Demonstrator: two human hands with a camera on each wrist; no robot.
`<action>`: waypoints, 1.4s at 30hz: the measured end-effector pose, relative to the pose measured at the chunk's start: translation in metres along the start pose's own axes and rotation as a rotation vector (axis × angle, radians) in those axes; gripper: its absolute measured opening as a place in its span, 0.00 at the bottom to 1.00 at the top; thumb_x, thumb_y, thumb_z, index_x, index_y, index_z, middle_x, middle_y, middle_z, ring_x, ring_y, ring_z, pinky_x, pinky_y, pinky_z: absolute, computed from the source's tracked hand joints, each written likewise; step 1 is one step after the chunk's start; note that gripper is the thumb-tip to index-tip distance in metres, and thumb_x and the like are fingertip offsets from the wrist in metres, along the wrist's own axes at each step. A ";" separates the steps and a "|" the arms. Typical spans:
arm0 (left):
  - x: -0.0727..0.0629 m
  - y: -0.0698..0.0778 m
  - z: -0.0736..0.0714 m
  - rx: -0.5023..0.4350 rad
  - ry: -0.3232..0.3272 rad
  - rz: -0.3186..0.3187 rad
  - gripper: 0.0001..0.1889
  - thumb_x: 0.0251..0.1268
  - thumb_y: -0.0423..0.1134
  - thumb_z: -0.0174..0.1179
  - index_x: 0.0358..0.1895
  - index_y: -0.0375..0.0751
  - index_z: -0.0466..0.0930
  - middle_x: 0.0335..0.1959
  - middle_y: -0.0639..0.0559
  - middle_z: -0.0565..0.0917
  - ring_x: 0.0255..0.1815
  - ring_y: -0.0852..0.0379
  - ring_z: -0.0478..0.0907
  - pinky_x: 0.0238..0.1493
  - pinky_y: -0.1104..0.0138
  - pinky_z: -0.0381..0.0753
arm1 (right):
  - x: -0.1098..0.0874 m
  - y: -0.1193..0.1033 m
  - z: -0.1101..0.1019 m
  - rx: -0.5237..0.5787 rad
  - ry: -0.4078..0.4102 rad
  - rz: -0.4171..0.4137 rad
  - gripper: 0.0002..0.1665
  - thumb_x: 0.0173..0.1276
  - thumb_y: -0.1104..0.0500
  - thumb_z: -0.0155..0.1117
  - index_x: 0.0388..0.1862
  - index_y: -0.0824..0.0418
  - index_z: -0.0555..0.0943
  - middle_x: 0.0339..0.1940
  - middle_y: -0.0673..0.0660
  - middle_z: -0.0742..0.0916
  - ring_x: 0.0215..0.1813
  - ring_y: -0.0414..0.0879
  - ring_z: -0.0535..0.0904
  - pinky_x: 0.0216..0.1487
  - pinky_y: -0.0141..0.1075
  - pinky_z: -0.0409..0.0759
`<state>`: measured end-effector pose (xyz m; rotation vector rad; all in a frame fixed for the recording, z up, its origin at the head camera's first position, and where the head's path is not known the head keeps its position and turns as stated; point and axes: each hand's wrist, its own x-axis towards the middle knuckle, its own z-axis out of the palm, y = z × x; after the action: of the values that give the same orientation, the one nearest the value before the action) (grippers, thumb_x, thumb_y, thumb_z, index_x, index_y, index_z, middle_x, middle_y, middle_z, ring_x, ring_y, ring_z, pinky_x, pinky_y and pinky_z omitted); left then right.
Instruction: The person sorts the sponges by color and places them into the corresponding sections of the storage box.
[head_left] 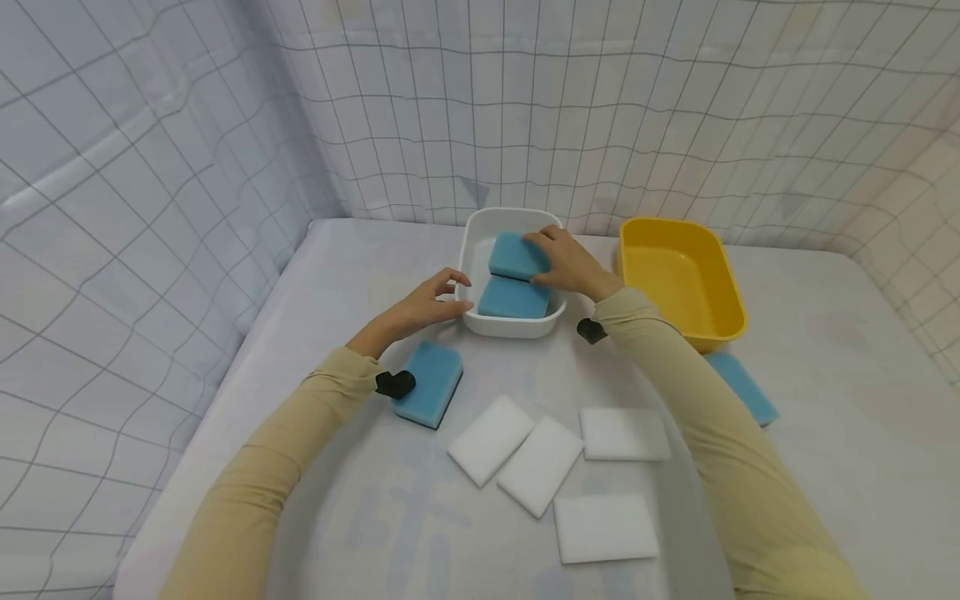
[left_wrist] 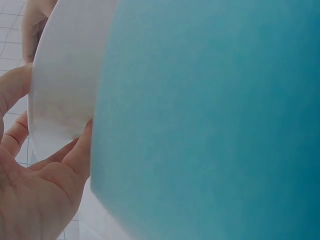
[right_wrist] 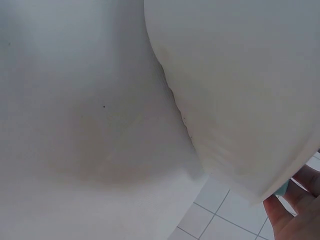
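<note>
A white tub (head_left: 513, 328) holds two blue sponges, one behind the other. My right hand (head_left: 570, 262) reaches over the tub's right side and grips the rear blue sponge (head_left: 516, 255) between thumb and fingers. In front of it lies the second sponge (head_left: 513, 298). My left hand (head_left: 423, 308) holds the tub's left side, with curved fingers at the rim and the thumb against the outer wall, as the left wrist view shows. Below that wrist rests another blue sponge (head_left: 431, 383) with a dark underside; it fills much of the left wrist view.
A yellow tub (head_left: 678, 279) stands right of the white one. Beside it, partly behind my right sleeve, is a blue sponge (head_left: 742, 389). Several white sponge pads, including one at the front (head_left: 606, 528), lie mid-table. Grid-patterned curtains (head_left: 540, 108) hang behind and at the sides.
</note>
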<state>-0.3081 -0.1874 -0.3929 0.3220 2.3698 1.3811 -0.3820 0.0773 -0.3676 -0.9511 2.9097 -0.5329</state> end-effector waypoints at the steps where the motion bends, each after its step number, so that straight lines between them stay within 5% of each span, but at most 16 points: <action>1: 0.000 0.000 0.000 0.002 0.001 -0.001 0.24 0.66 0.45 0.55 0.61 0.48 0.60 0.71 0.36 0.55 0.70 0.39 0.54 0.67 0.43 0.59 | 0.000 0.000 0.000 -0.001 0.001 0.001 0.41 0.58 0.56 0.69 0.69 0.60 0.63 0.65 0.66 0.69 0.63 0.58 0.66 0.67 0.50 0.66; 42: -0.002 0.007 -0.002 0.021 -0.023 -0.037 0.24 0.66 0.46 0.55 0.61 0.48 0.59 0.72 0.37 0.54 0.70 0.39 0.56 0.68 0.45 0.61 | -0.027 -0.014 -0.008 0.048 0.012 -0.039 0.39 0.61 0.56 0.67 0.69 0.59 0.63 0.66 0.64 0.68 0.64 0.57 0.66 0.68 0.49 0.66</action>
<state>-0.3069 -0.1864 -0.3853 0.2973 2.3611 1.3291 -0.3534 0.0848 -0.3568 -1.0035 2.8802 -0.6091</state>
